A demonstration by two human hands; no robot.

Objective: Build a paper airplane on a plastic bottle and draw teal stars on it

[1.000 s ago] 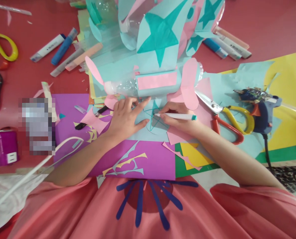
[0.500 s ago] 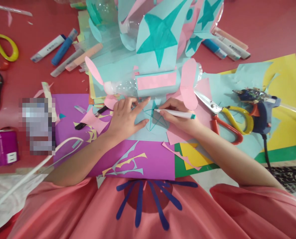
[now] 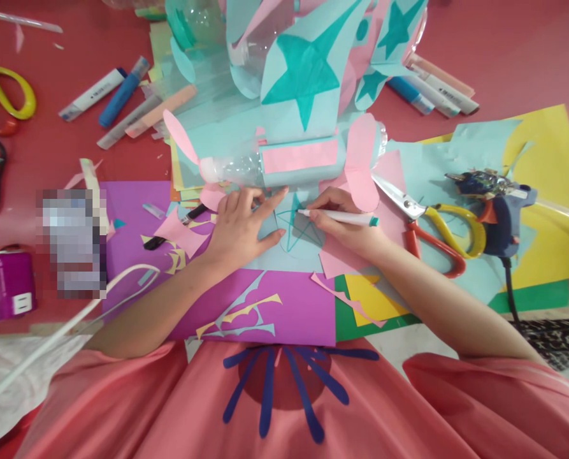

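My right hand [image 3: 339, 220] grips a white marker [image 3: 348, 218] with a teal end, its tip on a light blue sheet of paper [image 3: 267, 258]. A circle on that sheet surrounds a teal star outline [image 3: 297, 231], whose top point is coloured in. My left hand [image 3: 241, 223] rests on the sheet's left side, fingers apart, with nothing in it. Just beyond both hands lies a clear plastic bottle [image 3: 239, 164] wrapped in blue and pink paper, with pink paper fins on it. Behind it stands a light blue paper piece with a filled teal star [image 3: 306, 70].
To the right are scissors [image 3: 425, 213] with red and yellow handles and a blue glue gun [image 3: 504, 220]. Markers [image 3: 124, 92] lie at the back left, others [image 3: 432, 89] at the back right. Paper scraps [image 3: 241, 312] lie on purple paper [image 3: 308, 306]. A white cable [image 3: 64, 328] crosses the left.
The marker has shifted very slightly to the right in my right hand, and a little more teal shows at the star's upper part. My left hand stays put.
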